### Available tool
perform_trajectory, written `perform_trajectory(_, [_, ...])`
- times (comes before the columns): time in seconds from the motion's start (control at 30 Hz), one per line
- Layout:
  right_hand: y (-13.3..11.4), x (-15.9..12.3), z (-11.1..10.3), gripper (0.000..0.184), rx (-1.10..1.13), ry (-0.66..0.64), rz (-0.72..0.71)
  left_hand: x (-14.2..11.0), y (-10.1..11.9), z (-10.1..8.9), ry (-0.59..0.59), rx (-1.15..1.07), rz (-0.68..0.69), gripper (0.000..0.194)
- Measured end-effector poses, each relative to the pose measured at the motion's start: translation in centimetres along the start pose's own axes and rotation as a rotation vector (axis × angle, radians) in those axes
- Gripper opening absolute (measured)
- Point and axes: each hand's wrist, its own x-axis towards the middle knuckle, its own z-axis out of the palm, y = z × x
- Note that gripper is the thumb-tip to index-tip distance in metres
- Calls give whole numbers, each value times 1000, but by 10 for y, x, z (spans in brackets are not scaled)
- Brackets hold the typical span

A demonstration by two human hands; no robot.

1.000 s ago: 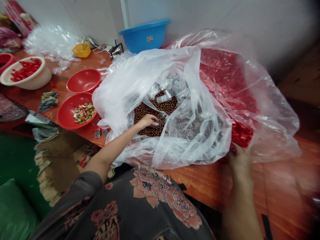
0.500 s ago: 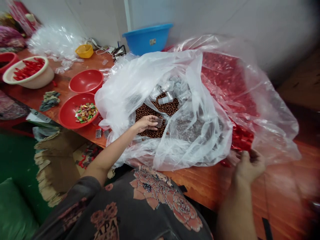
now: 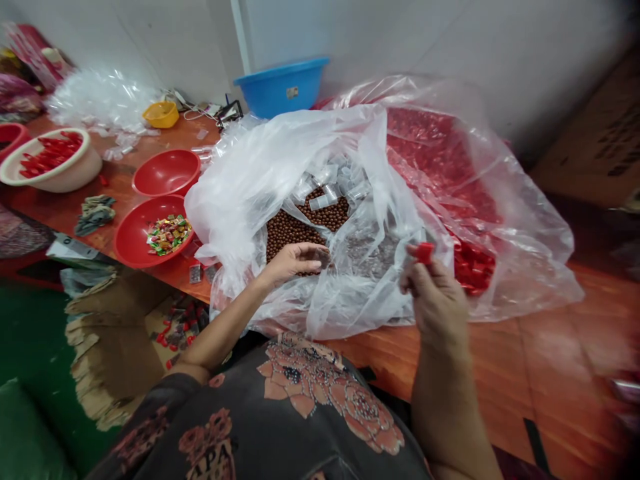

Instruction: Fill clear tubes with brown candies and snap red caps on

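My left hand (image 3: 294, 259) is curled inside an opened clear plastic bag (image 3: 250, 173), just above a heap of small brown balls (image 3: 287, 227), and holds a small clear tube at its fingertips. Several more clear tubes (image 3: 325, 190) lie at the back of that heap. My right hand (image 3: 434, 299) is raised in front of the bag and pinches a small red cap (image 3: 425, 253). Behind and to the right, a second clear bag (image 3: 500, 220) is full of red caps (image 3: 473, 267).
Two red bowls stand on the left of the wooden table (image 3: 550, 373); the near one (image 3: 131, 235) holds wrapped candies, the far one (image 3: 166, 172) shows nothing inside. A white bowl of red pieces (image 3: 50, 160), a yellow bowl (image 3: 161, 115) and a blue basin (image 3: 284, 85) stand further back. Cardboard (image 3: 113, 347) lies on the floor.
My right hand has come away from the red caps bag, rising and moving left with one red cap pinched. My left hand has lifted slightly off the brown balls.
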Motion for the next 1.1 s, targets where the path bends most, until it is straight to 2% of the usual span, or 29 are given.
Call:
perform_trajectory(0.1, [7, -4, 34, 35, -132, -226, -7, -8, 4, 8, -15, 69, 36, 44])
perform_trajectory(0.2, [11, -5, 51, 35, -233, -342, -60, -16, 6, 13, -27, 97, 78, 40])
perform_trajectory(0.33, [13, -7, 54, 37, -296, -347, -130, -23, 6, 13, -18, 29, 61, 43])
perform_trajectory(0.6, [16, -7, 58, 33, -217, -366, -22, -26, 1, 12, -62, -60, -14, 48])
perform_trajectory(0.73, [17, -4, 60, 38, -234, -487, 43, -26, -1, 12, -58, -23, 5, 45])
perform_trajectory(0.8, [18, -3, 60, 37, -333, -508, -31, -25, -2, 11, -57, -8, 6, 43])
perform_trajectory(0.97, [20, -2, 60, 33, -605, -516, -325, -24, -3, 12, -45, 11, -14, 43])
perform_trajectory(1.03, [24, -4, 62, 38, -661, -547, -424, -23, -4, 13, -17, 6, -8, 43])
perform_trajectory(1.1, [29, -6, 64, 54, -726, -578, -523, -23, -7, 14, 23, -16, 8, 43])
